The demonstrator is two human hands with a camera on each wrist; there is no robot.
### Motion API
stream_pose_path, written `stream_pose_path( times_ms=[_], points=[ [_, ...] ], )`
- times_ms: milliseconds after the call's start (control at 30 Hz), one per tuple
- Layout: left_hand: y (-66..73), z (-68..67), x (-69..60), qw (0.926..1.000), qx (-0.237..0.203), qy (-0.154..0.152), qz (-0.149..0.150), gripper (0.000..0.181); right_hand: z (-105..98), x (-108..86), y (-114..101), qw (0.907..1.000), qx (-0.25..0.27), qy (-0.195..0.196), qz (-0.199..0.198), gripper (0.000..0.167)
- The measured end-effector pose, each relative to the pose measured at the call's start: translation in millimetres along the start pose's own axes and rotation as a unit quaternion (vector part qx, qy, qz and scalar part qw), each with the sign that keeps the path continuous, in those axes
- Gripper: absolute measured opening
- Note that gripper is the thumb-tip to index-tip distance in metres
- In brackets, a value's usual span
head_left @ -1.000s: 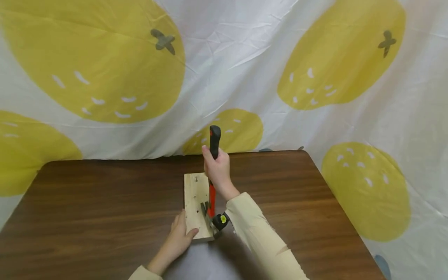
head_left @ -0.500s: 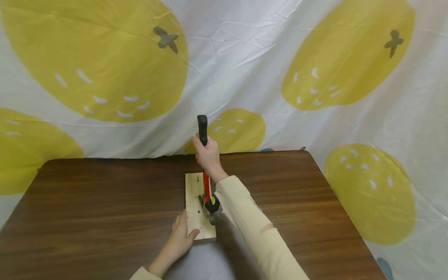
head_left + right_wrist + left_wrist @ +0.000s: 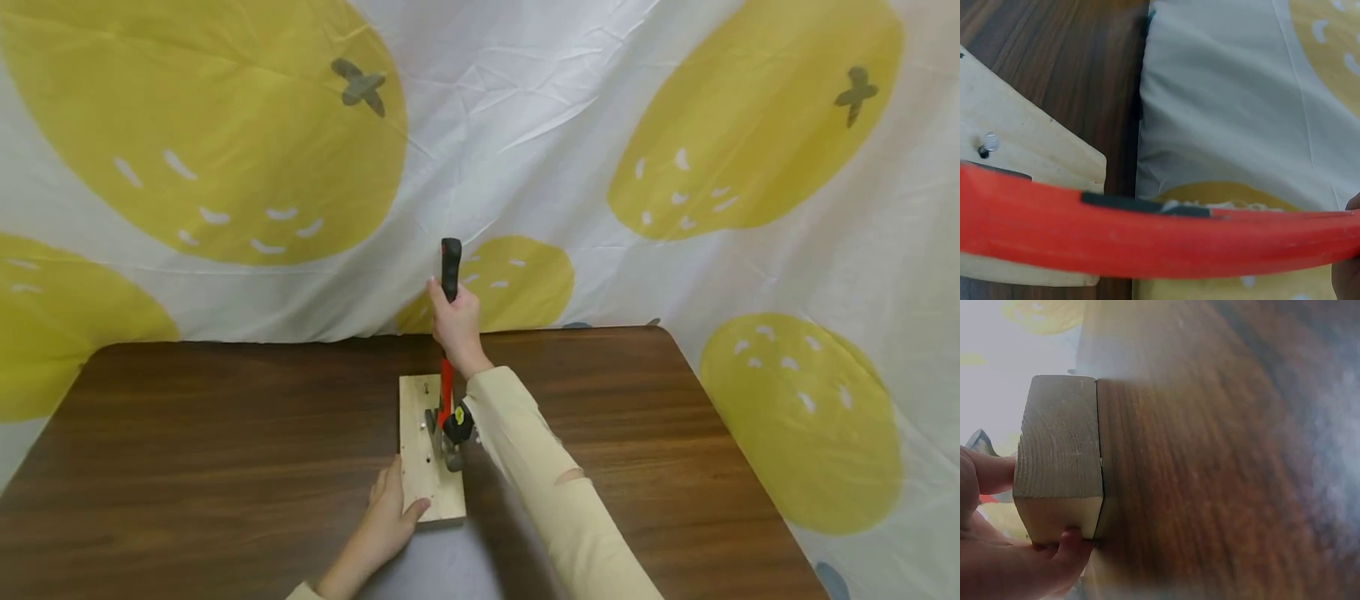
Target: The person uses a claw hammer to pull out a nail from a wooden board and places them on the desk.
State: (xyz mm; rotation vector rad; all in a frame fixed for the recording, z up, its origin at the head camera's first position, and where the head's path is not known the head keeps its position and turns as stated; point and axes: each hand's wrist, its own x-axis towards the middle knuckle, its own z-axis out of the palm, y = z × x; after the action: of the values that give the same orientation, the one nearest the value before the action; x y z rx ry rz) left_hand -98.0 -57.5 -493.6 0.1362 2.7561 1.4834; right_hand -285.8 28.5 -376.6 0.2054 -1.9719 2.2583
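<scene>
The board [image 3: 414, 479] lies flat on the tabletop [image 3: 225, 433]. The left hand [image 3: 384, 515] grips its near left edge, thumb on top; the right hand [image 3: 457, 323] grips the hammer [image 3: 447, 387], its head over the board's right side. The claw [image 3: 430, 421] stands just beside a nail [image 3: 423, 426]; contact cannot be confirmed. Caution: sideways pull could slip the claw; weak left-hand grip could let the board tip.

My left fingers [image 3: 1074, 551] grip a pale wooden block [image 3: 1060, 440], my thumb [image 3: 996, 474] against one face and a fingertip against another, its ringed end grain showing. The block rests on a brown wood-grain desk [image 3: 1210, 475] beside a hazy white-and-yellow backdrop [image 3: 994, 381].
</scene>
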Motion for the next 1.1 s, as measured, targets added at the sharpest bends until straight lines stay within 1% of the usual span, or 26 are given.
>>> stream_pose_path(
  times_ms=[133, 200, 333, 467, 500, 533, 600, 767, 900, 1000, 1100],
  points=[
    [0.6, 1.1, -0.6, 1.0000, 0.000, -0.002, 0.004, 0.069, 4, 6.4, 0, 0.9994, -0.029, 0.001, -0.021, 0.035],
    [0.5, 1.9, -1.2, 1.0000, -0.002, -0.002, 0.003, 0.069, 5, 9.3, 1, 0.9982, -0.050, 0.008, -0.032, 0.035],
    [0.8, 3.8, -3.0, 1.0000, -0.002, -0.008, 0.000, 0.069, 3, 13.1, 0, 0.9958, -0.077, 0.028, -0.042, 0.035],
    [2.0, 4.8, -4.9, 0.9999, -0.001, -0.011, -0.006, 0.069, 2, 15.5, -1, 0.9963, -0.073, 0.021, -0.038, 0.035],
    [2.4, 4.8, -5.3, 0.9999, -0.002, -0.013, -0.008, 0.069, 3, 14.0, -4, 0.9965, -0.072, 0.017, -0.037, 0.035],
    [2.7, 4.9, -5.7, 0.9998, -0.002, -0.014, -0.011, 0.069, 4, 14.8, -4, 0.9961, -0.075, 0.017, -0.042, 0.035],
    [2.7, 5.4, -6.1, 0.9999, 0.000, -0.011, -0.005, 0.069, 6, 16.7, -4, 0.9951, -0.082, 0.019, -0.053, 0.037],
    [3.6, 6.1, -6.7, 0.9999, 0.005, -0.007, 0.009, 0.069, 9, 22.6, 1, 0.9911, -0.104, 0.029, -0.077, 0.038],
    [5.7, 5.7, -8.2, 0.9999, 0.001, -0.013, 0.001, 0.069, 9, 22.2, 1, 0.9910, -0.094, 0.044, -0.084, 0.039],
    [5.9, 5.3, -8.8, 0.9999, 0.002, -0.013, -0.003, 0.069, 10, 20.7, 1, 0.9886, -0.095, 0.052, -0.104, 0.039],
    [5.5, 4.9, -8.2, 0.9999, 0.004, -0.010, -0.003, 0.070, 13, 17.7, 1, 0.9839, -0.115, 0.037, -0.132, 0.041]
  ],
)
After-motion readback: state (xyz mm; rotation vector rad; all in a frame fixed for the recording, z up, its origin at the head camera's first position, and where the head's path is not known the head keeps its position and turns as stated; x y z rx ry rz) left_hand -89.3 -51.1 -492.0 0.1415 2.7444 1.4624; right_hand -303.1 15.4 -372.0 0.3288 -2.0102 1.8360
